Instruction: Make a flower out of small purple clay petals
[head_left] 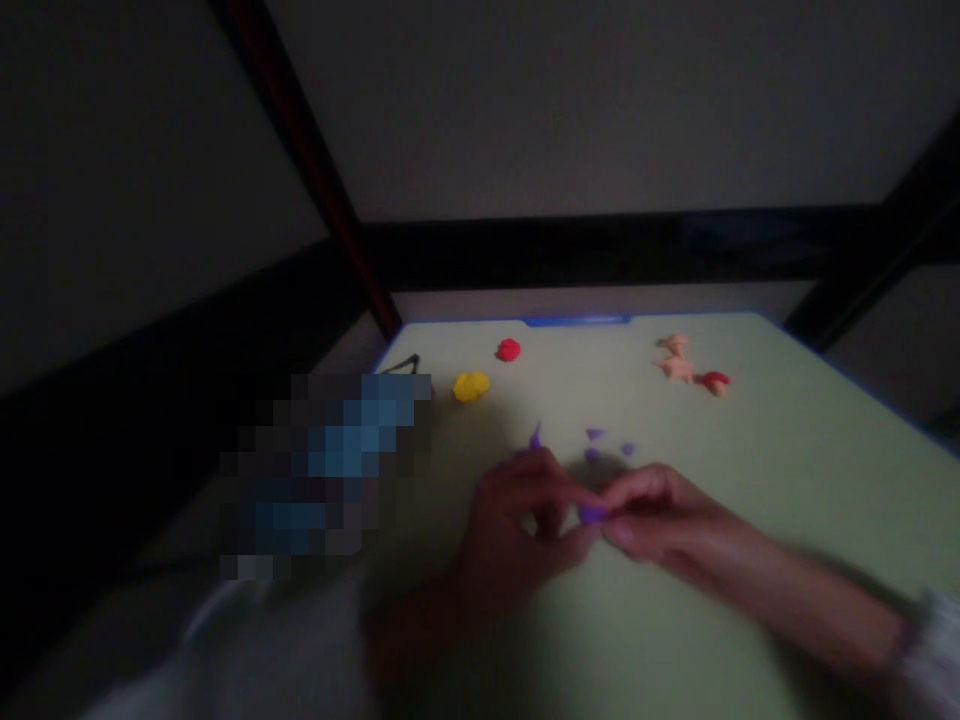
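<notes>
A small lump of purple modelling clay (592, 514) is pinched between the fingertips of both hands, low over the table. My left hand (525, 520) comes in from the lower left, its thumb and fingers closed on the lump. From the right, my right hand (660, 512) meets it with thumb and forefinger pressed together at the lump's right side. Just beyond the hands lie several purple clay bits (592, 455), one of them a thin pointed piece (535, 437). More purple is partly hidden behind my left hand.
The pale table (787, 480) has a blue edge. Toward the back lie a yellow clay lump (471, 387) and a red one (509, 350). Pinkish shaped pieces (678, 368) and a red-topped piece (716, 383) lie at the back right. A blurred-out object (330, 460) stands left.
</notes>
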